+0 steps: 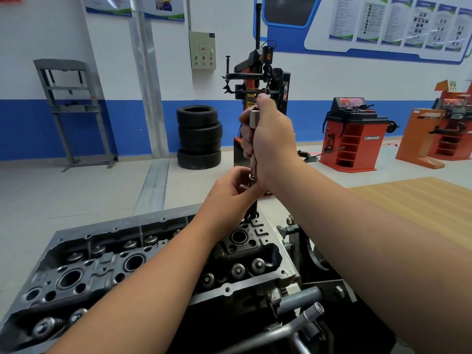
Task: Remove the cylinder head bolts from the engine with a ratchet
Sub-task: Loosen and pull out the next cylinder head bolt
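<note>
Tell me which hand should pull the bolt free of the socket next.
Left, probably. The left hand already has its fingertips at the lower end of the socket tool, just above the cylinder head. The right hand is wrapped around the tool, holding it upright, so it's occupied.

Blue-banded white wall [319,80], stacked tyres [198,137]

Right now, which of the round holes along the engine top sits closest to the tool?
The round hole at the far end, just below the left hand; the others lie nearer the camera.
</note>
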The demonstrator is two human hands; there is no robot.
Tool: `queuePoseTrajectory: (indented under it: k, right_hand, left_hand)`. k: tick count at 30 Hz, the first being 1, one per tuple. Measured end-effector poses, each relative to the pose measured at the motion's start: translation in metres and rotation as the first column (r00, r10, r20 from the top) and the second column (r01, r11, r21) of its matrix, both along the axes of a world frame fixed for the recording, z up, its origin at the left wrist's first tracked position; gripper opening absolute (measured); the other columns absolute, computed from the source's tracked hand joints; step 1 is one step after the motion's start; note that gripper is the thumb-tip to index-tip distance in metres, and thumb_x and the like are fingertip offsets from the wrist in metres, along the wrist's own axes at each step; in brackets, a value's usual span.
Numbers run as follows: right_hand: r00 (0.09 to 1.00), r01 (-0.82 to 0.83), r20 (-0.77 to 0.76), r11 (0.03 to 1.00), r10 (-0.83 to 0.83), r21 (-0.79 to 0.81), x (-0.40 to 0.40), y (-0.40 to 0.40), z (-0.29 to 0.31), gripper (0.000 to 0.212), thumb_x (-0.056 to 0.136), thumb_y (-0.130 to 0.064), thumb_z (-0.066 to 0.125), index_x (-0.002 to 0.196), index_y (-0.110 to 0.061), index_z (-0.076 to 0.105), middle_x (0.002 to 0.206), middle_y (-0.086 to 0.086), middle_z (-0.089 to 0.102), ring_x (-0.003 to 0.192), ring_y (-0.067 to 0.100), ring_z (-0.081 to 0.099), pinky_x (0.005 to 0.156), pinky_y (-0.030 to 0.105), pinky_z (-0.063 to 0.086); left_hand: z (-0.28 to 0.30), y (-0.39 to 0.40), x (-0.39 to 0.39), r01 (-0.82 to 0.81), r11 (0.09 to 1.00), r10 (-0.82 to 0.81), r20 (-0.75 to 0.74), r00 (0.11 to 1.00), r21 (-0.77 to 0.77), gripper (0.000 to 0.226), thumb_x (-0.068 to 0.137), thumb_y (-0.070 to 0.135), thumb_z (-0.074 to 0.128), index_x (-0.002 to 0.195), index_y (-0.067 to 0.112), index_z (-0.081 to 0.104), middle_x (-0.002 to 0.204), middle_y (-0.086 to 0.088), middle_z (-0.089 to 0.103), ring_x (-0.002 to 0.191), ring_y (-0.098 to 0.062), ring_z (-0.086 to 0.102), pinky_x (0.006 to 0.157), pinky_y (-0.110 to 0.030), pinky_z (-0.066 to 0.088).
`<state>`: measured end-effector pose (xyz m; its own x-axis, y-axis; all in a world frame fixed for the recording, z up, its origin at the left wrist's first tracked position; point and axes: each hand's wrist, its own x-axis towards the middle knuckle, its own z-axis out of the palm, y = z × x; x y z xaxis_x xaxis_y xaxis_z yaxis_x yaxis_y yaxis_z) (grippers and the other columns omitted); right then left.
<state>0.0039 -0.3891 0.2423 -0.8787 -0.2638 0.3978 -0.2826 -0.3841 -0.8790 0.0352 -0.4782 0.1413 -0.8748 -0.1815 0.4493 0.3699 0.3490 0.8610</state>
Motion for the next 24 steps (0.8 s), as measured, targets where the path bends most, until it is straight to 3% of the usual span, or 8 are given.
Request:
queuePoseTrajectory:
  k: [3, 6, 9, 11, 13, 16, 20, 24]
  right_hand:
    - [0.999, -0.015, -0.052, 0.999, 0.014, -0.03, -0.002, -0.001, -0.003, 0.05, 0.096, -0.062, 0.049, 0.07, -0.019, 0.047, 0.046, -0.008, 0.038, 0.039, 0.009, 0.03, 0.042, 0.024, 0.028]
    - [0.988, 0.048, -0.146, 0.999, -0.05, -0.021, -0.003, -0.001, -0.007, 0.042, 0.096, -0.056, 0.054, 0.087, -0.016, 0.048, 0.049, -0.01, 0.042, 0.042, 0.009, 0.035, 0.044, 0.026, 0.032]
    - [0.964, 0.179, -0.193, 0.983, -0.181, -0.033, -0.003, -0.001, -0.006, 0.036, 0.101, -0.044, 0.054, 0.081, -0.014, 0.054, 0.059, -0.005, 0.051, 0.052, 0.013, 0.047, 0.052, 0.031, 0.043]
    - [0.976, 0.168, -0.138, 0.986, -0.166, -0.001, -0.003, -0.001, -0.002, 0.042, 0.103, -0.045, 0.049, 0.077, -0.014, 0.061, 0.058, -0.005, 0.055, 0.05, 0.011, 0.05, 0.05, 0.027, 0.045]
    - [0.992, 0.099, -0.081, 0.994, -0.094, 0.055, -0.001, -0.004, 0.001, 0.05, 0.105, -0.044, 0.042, 0.071, -0.015, 0.063, 0.052, -0.005, 0.052, 0.044, 0.011, 0.045, 0.046, 0.028, 0.04]
    - [0.996, 0.021, -0.084, 0.999, -0.018, 0.034, 0.0, -0.009, -0.002, 0.056, 0.101, -0.05, 0.043, 0.054, -0.02, 0.054, 0.045, -0.006, 0.042, 0.04, 0.012, 0.035, 0.046, 0.027, 0.03]
    - [0.973, -0.203, -0.092, 0.974, 0.212, 0.099, -0.007, -0.003, -0.001, 0.048, 0.086, -0.056, 0.061, 0.054, -0.024, 0.044, 0.047, -0.008, 0.032, 0.042, 0.013, 0.024, 0.041, 0.022, 0.024]
    - [0.933, -0.35, -0.029, 0.925, 0.358, 0.147, -0.014, 0.005, 0.004, 0.035, 0.079, -0.04, 0.057, 0.052, -0.022, 0.043, 0.048, -0.006, 0.027, 0.044, 0.014, 0.019, 0.044, 0.023, 0.02]
  left_hand:
    - [0.002, 0.0, 0.004, 0.072, 0.997, -0.073, 0.024, 0.997, 0.026, 0.02, 0.099, 0.045, 0.053, 0.113, 0.042, 0.067, 0.097, 0.015, 0.075, 0.096, -0.004, 0.073, 0.087, -0.041, 0.058]
    - [0.003, -0.003, 0.004, 0.012, 0.999, -0.011, 0.023, 1.0, -0.042, 0.019, 0.106, 0.039, 0.052, 0.111, 0.043, 0.069, 0.099, 0.007, 0.076, 0.098, -0.013, 0.072, 0.091, -0.054, 0.058]
    - [0.002, -0.004, 0.001, -0.059, 0.996, 0.058, -0.008, 0.998, -0.067, 0.012, 0.101, 0.045, 0.062, 0.107, 0.037, 0.068, 0.093, 0.013, 0.076, 0.091, -0.009, 0.071, 0.087, -0.043, 0.058]
    - [0.003, -0.003, 0.0, -0.093, 0.995, 0.093, -0.006, 0.996, -0.025, 0.02, 0.094, 0.05, 0.07, 0.1, 0.032, 0.066, 0.09, 0.01, 0.076, 0.088, -0.012, 0.072, 0.083, -0.039, 0.059]
    - [0.002, -0.003, -0.001, -0.095, 0.995, 0.095, -0.009, 0.995, -0.003, 0.024, 0.09, 0.048, 0.075, 0.096, 0.028, 0.064, 0.085, 0.006, 0.075, 0.078, -0.015, 0.07, 0.07, -0.03, 0.056]
    - [0.002, -0.001, 0.004, -0.014, 1.0, 0.014, 0.012, 1.0, -0.016, 0.014, 0.094, 0.046, 0.066, 0.1, 0.034, 0.066, 0.08, 0.013, 0.071, 0.06, -0.003, 0.06, 0.058, -0.017, 0.046]
    - [0.003, 0.0, 0.008, 0.058, 0.997, -0.06, 0.04, 0.997, 0.054, 0.019, 0.104, 0.039, 0.048, 0.107, 0.035, 0.066, 0.093, 0.014, 0.073, 0.094, -0.011, 0.073, 0.089, -0.038, 0.056]
    - [0.002, -0.002, 0.009, 0.029, 1.0, -0.028, 0.021, 0.999, -0.011, 0.02, 0.105, 0.039, 0.045, 0.105, 0.039, 0.066, 0.103, 0.009, 0.074, 0.103, -0.018, 0.071, 0.094, -0.043, 0.055]
